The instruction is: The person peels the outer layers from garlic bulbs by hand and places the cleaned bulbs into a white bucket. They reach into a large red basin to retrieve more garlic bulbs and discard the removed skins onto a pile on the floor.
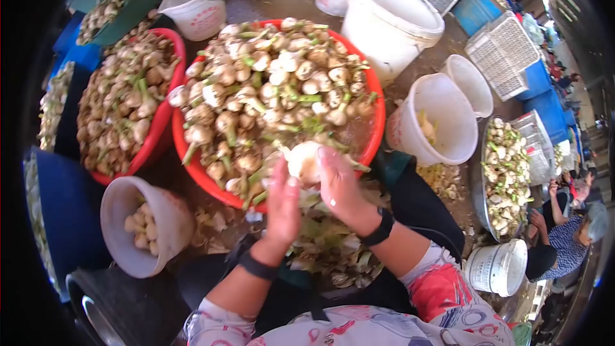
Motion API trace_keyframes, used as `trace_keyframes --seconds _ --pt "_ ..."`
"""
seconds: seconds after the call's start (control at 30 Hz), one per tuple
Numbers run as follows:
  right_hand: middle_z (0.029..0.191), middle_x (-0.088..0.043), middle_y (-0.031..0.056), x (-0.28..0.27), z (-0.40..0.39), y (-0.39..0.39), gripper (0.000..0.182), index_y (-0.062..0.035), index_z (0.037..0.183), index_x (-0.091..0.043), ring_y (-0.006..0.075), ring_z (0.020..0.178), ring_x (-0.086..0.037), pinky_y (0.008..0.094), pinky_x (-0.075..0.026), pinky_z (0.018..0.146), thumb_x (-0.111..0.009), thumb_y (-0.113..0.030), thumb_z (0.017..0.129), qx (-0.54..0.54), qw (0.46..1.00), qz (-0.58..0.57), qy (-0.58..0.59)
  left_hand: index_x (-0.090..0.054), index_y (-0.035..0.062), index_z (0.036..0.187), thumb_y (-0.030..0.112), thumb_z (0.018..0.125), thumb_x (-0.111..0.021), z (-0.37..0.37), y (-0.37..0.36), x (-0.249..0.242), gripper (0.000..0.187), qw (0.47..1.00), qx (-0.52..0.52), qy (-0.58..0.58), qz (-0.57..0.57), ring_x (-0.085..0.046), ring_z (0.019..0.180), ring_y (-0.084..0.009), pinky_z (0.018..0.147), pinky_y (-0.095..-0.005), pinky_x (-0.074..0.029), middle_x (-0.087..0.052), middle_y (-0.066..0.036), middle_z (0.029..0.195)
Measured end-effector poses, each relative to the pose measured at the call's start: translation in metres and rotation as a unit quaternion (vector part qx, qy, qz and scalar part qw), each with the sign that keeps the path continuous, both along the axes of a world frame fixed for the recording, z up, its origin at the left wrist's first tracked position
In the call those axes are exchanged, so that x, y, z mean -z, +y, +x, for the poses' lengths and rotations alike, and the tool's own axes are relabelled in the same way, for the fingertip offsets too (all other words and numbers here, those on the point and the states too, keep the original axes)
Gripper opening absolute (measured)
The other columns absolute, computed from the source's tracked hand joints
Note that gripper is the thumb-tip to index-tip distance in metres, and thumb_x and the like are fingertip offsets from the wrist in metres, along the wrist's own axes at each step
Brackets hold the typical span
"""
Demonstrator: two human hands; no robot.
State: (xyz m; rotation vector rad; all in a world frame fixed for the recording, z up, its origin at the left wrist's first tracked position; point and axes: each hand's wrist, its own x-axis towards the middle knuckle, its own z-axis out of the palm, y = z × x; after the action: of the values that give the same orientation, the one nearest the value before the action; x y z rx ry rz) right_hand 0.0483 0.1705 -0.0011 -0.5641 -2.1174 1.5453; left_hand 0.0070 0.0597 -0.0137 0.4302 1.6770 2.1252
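A pale garlic bulb (303,161) is pressed between my two hands, above the near edge of a red basin (379,112). My left hand (284,204) touches it from the left with its thumb side, and my right hand (343,186) bears on its right side with straight fingers. Soil-stained garlic bulbs (275,77) with cut green stems fill much of the basin just beyond. Below my hands, peeled garlic skins (327,247) lie heaped between my legs.
At left stand a white bucket (115,218) with cleaned bulbs and another red basin (179,64) of garlic. White buckets (392,32) are grouped at the upper right. A metal tub (480,202) of garlic sits to the right, near a seated person (567,247).
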Motion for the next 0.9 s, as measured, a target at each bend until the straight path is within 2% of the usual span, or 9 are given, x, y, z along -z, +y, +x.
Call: trace_keyframes --seconds 0.03,0.07,0.17,0.3,0.33,0.47,0.53,0.67,0.9 --pt "0.093 -0.056 0.0204 -0.011 0.004 -0.022 0.031 -0.0005 0.104 -0.05 0.0332 0.088 -0.053 0.0357 -0.042 0.075 -0.035 -0.025 0.091 -0.004 0.998 0.064 -0.008 -0.03 -0.0042 0.122 0.029 0.087 -0.042 0.005 0.001 -0.007 0.05 0.998 0.005 0.062 0.011 -0.047 0.098 -0.0193 0.086 -0.0294 -0.037 -0.048 -0.014 0.107" --pt "0.093 -0.056 0.02 -0.01 0.008 -0.036 0.032 -0.0006 0.105 -0.05 0.033 0.088 -0.053 0.0355 -0.042 0.076 -0.035 -0.025 0.091 -0.022 0.999 0.042 0.015 -0.036 -0.0048 0.117 0.029 0.087 -0.04 0.009 -0.002 -0.015 0.046 0.996 -0.075 0.039 0.017 -0.048 0.093 -0.0184 0.083 -0.0285 -0.039 -0.049 -0.013 0.103" --pt "0.091 -0.057 0.0182 -0.037 0.019 -0.051 0.031 -0.0002 0.106 -0.049 0.0304 0.084 -0.055 0.0343 -0.043 0.074 -0.034 -0.023 0.091 -0.106 0.994 -0.015 0.013 -0.042 -0.0047 0.111 0.027 0.087 -0.04 0.0 -0.029 -0.016 0.04 0.993 -0.118 -0.028 0.01 -0.049 0.088 -0.0172 0.078 -0.0279 -0.04 -0.051 -0.012 0.099" --pt "0.079 -0.059 0.0122 -0.063 0.038 -0.045 0.029 0.0018 0.103 -0.049 0.0212 0.064 -0.058 0.0297 -0.047 0.061 -0.033 -0.019 0.091 -0.223 0.967 -0.041 -0.116 -0.047 -0.003 0.102 0.026 0.085 -0.043 0.003 -0.05 -0.031 0.034 0.998 -0.025 -0.021 0.058 -0.048 0.083 -0.013 0.073 -0.0249 -0.041 -0.053 -0.008 0.092" --pt "0.072 -0.059 0.0091 -0.057 0.043 -0.046 0.028 0.0025 0.099 -0.049 0.0152 0.054 -0.056 0.0266 -0.046 0.053 -0.033 -0.019 0.09 -0.218 0.974 -0.004 -0.069 -0.047 -0.0021 0.1 0.026 0.085 -0.045 0.006 -0.05 -0.033 0.032 0.997 -0.036 -0.018 0.065 -0.048 0.081 -0.0117 0.073 -0.0243 -0.041 -0.053 -0.007 0.089" --pt "0.079 -0.061 0.012 -0.062 0.051 -0.042 0.029 0.0061 0.104 -0.047 0.0159 0.061 -0.059 0.0267 -0.047 0.059 -0.036 -0.016 0.089 -0.236 0.969 0.022 -0.069 -0.047 -0.0024 0.102 0.025 0.083 -0.048 0.003 -0.056 -0.032 0.033 0.998 0.021 0.013 0.052 -0.05 0.08 -0.0124 0.072 -0.0246 -0.042 -0.054 -0.007 0.089" --pt "0.078 -0.061 0.0122 -0.072 0.053 -0.038 0.027 0.0056 0.102 -0.048 0.0159 0.061 -0.059 0.0261 -0.047 0.058 -0.037 -0.016 0.089 -0.283 0.938 -0.14 -0.143 -0.047 -0.0026 0.103 0.024 0.082 -0.048 -0.001 -0.059 -0.028 0.034 0.998 0.048 0.024 0.044 -0.051 0.081 -0.0129 0.072 -0.0249 -0.042 -0.055 -0.007 0.09" --pt "0.079 -0.062 0.0121 -0.079 0.059 -0.032 0.026 0.0047 0.101 -0.048 0.0156 0.061 -0.059 0.0252 -0.046 0.057 -0.038 -0.016 0.088 -0.262 0.909 -0.247 -0.212 -0.049 -0.0038 0.101 0.021 0.079 -0.05 0.0 -0.06 -0.034 0.033 0.995 0.094 0.027 0.013 -0.053 0.08 -0.0145 0.072 -0.0258 -0.043 -0.057 -0.009 0.088" --pt "0.065 -0.058 0.0081 -0.056 0.063 -0.024 0.021 0.0011 0.078 -0.053 0.0141 0.049 -0.054 0.0251 -0.042 0.046 -0.041 -0.014 0.086 -0.281 0.943 -0.046 -0.171 -0.054 -0.0039 0.098 0.018 0.075 -0.053 -0.003 -0.053 -0.021 0.032 0.99 0.121 0.042 -0.055 -0.056 0.079 -0.0172 0.071 -0.029 -0.045 -0.059 -0.012 0.087"
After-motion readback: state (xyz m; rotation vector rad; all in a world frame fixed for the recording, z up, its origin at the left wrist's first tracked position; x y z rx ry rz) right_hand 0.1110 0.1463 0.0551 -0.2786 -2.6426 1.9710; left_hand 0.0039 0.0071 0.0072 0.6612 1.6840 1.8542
